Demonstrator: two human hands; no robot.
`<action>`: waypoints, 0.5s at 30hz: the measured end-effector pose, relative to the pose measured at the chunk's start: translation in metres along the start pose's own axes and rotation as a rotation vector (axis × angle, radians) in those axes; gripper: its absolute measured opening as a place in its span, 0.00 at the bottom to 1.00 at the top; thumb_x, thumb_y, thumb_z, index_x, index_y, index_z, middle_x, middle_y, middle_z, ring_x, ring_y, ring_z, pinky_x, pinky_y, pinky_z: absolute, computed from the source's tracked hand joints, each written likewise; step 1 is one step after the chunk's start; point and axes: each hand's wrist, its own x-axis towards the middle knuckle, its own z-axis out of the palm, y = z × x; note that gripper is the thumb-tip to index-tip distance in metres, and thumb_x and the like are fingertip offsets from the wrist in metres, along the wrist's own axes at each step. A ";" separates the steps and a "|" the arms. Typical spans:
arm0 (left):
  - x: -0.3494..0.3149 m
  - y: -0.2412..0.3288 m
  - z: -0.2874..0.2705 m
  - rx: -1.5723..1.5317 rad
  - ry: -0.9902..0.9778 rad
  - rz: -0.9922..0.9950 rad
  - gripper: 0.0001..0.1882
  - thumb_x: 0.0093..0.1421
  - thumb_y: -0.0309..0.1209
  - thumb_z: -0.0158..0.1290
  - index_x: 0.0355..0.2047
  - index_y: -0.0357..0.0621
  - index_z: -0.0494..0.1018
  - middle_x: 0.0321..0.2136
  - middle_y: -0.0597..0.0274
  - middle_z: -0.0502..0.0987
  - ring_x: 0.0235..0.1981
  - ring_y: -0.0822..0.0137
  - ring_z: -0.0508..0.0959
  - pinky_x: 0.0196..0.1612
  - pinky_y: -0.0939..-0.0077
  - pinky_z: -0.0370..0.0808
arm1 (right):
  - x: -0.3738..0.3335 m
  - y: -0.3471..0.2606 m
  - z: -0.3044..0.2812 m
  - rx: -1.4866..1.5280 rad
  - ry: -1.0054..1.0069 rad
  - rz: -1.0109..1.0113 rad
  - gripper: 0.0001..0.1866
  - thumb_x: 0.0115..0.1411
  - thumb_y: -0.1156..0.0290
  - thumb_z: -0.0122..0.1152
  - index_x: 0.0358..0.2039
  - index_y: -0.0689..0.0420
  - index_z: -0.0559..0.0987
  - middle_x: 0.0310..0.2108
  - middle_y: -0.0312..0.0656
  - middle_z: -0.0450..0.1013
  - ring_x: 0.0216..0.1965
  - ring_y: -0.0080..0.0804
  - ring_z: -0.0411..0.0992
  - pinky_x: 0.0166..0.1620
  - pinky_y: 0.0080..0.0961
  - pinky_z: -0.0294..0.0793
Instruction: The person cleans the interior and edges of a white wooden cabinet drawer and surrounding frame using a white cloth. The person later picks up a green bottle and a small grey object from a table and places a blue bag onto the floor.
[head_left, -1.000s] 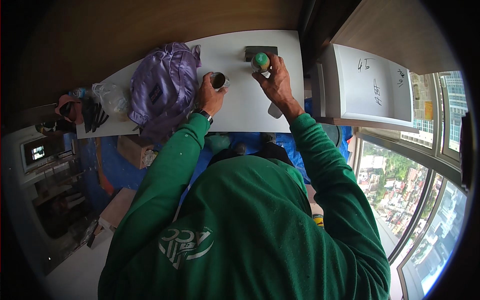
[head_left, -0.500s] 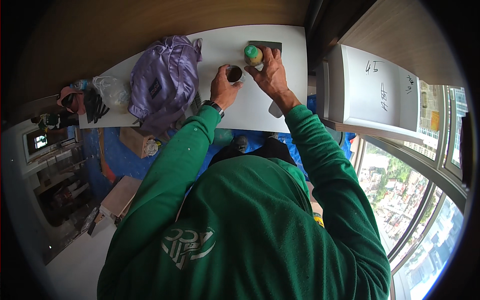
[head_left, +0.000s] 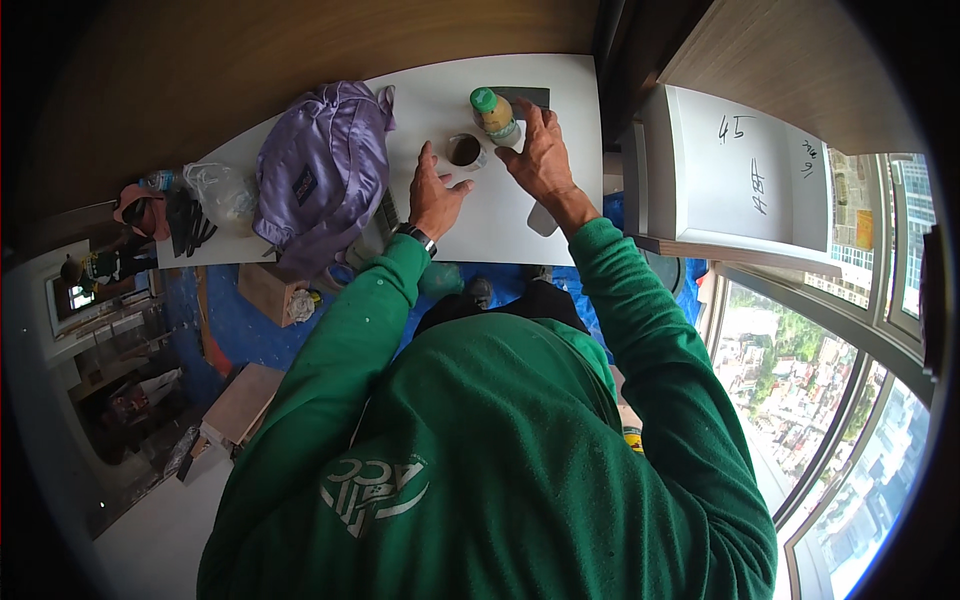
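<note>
A small cup of dark liquid [head_left: 465, 151] stands on the white tabletop [head_left: 490, 225]. Just to its near left is my left hand [head_left: 436, 200], fingers apart and holding nothing. Behind and right of the cup stands a green-capped bottle [head_left: 495, 118] with pale yellowish contents. My right hand [head_left: 541, 160] is beside the bottle's right side, its fingers spread and a small gap showing between them and the bottle. A dark flat object [head_left: 528, 98] lies behind the bottle, partly covered by it and by my fingers.
Left of the cup lies a purple satin bag [head_left: 325, 170], with a clear plastic bag [head_left: 218, 192] beyond it. Under my right wrist sits a pale rounded object [head_left: 541, 221]. A white open drawer [head_left: 745, 190] is at the right, above tall windows [head_left: 790, 350]. Blue sheeting covers the floor.
My left hand has let go of the cup and drawn back toward the near left. My right hand has come off the bottle, which now stands free.
</note>
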 end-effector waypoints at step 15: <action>-0.159 -0.068 -0.017 -0.116 -0.121 -0.026 0.15 0.63 0.27 0.60 0.48 0.32 0.78 0.38 0.51 0.84 0.38 0.60 0.84 0.42 0.68 0.80 | -0.088 0.036 -0.037 -0.509 -0.238 0.211 0.35 0.42 0.59 0.80 0.49 0.56 0.74 0.49 0.49 0.67 0.51 0.51 0.68 0.49 0.50 0.72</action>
